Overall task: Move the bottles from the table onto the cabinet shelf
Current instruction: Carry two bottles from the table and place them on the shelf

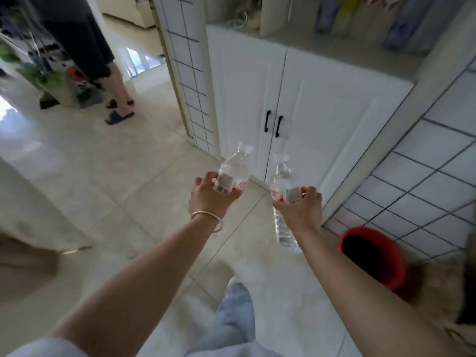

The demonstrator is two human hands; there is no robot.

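My left hand (210, 195) grips a clear water bottle (233, 173) with a red and white label, cap pointing up and away. My right hand (300, 206) grips a second clear water bottle (282, 181) around its label; its lower half shows below my wrist. Both bottles hang in the air in front of the white cabinet (309, 99), whose two doors with black handles (273, 123) are closed. The cabinet shelf (342, 47) is the open ledge above the doors.
A red bucket (373, 256) stands on the floor at the right by the tiled wall (425, 176). Another person's legs in dark slippers (116, 104) are at the back left. Blurred items stand at the back of the shelf. Pale floor tiles lie ahead.
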